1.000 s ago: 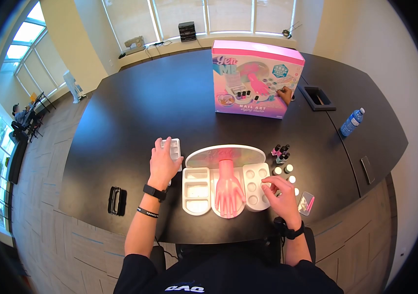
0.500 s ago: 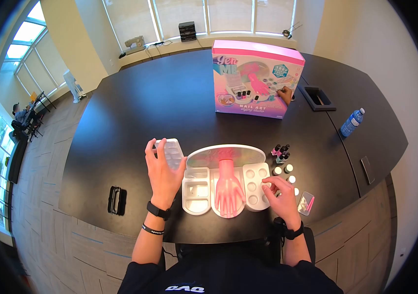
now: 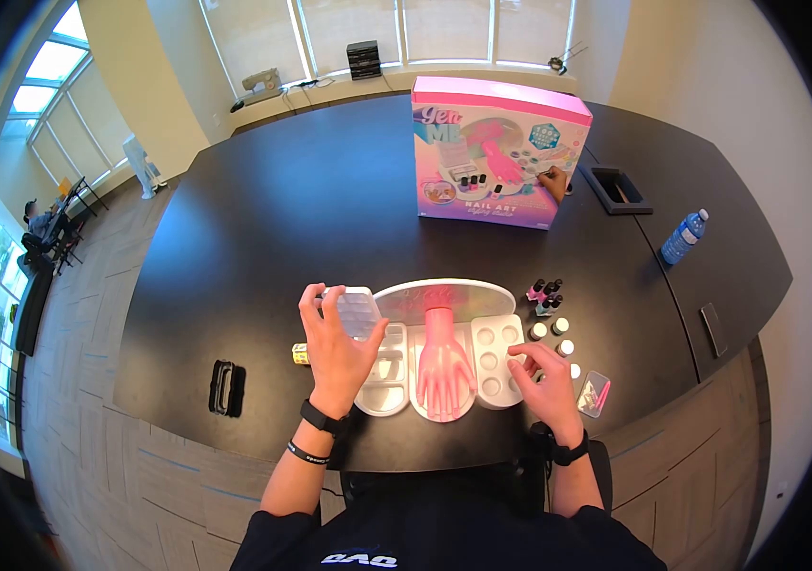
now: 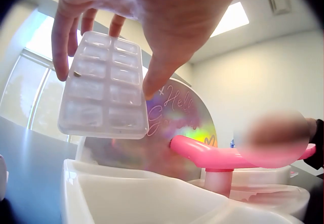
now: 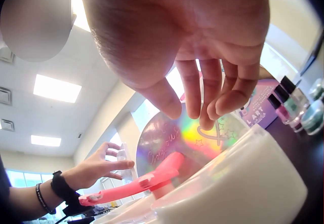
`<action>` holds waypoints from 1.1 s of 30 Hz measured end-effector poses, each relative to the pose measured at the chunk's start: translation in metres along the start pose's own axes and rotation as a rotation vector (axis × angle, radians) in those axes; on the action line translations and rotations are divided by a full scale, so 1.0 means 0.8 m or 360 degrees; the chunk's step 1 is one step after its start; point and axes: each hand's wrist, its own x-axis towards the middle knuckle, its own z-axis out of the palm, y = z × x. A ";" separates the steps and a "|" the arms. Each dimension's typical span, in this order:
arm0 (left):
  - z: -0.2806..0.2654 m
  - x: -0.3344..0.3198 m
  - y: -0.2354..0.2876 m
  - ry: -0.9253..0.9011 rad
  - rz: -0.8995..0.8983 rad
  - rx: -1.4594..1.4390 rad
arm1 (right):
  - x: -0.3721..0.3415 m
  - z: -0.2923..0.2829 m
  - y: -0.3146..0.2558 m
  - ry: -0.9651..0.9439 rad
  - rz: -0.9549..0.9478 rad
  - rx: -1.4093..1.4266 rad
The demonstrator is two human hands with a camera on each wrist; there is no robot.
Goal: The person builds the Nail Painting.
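Compared with one second ago, the left hand has moved to the right and brings the translucent compartment tray to the left side of the white station, while the right hand has stayed almost in its place. In the head view, the tray overlaps the far end of the white left bin, so that part is hidden. Near the left hand, a yellow-labelled object is partly covered. Beside the bin is the pink model hand, before an upright mirror. The right fingers are loosely bent over the white palette, with only a narrow gap to the thumb; whether they touch it, I cannot tell. The right hand also covers some of the white-capped jars.

In the left wrist view, the fingers and thumb hold the tray by its opposite long edges; one compartment has a dark speck. The bin is cut off below, and the right hand is blurred.

In the right wrist view, the thumb and bent fingers hold nothing visible; the mirror's lettering is partly hidden.

The dark table is smooth and carries a pink box. Around it are patterned carpet and bright windows.
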 end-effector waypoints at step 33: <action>0.029 -0.017 0.008 -0.0106 -0.0032 0.0055 | -0.002 -0.001 0.002 -0.0053 -0.0003 -0.0029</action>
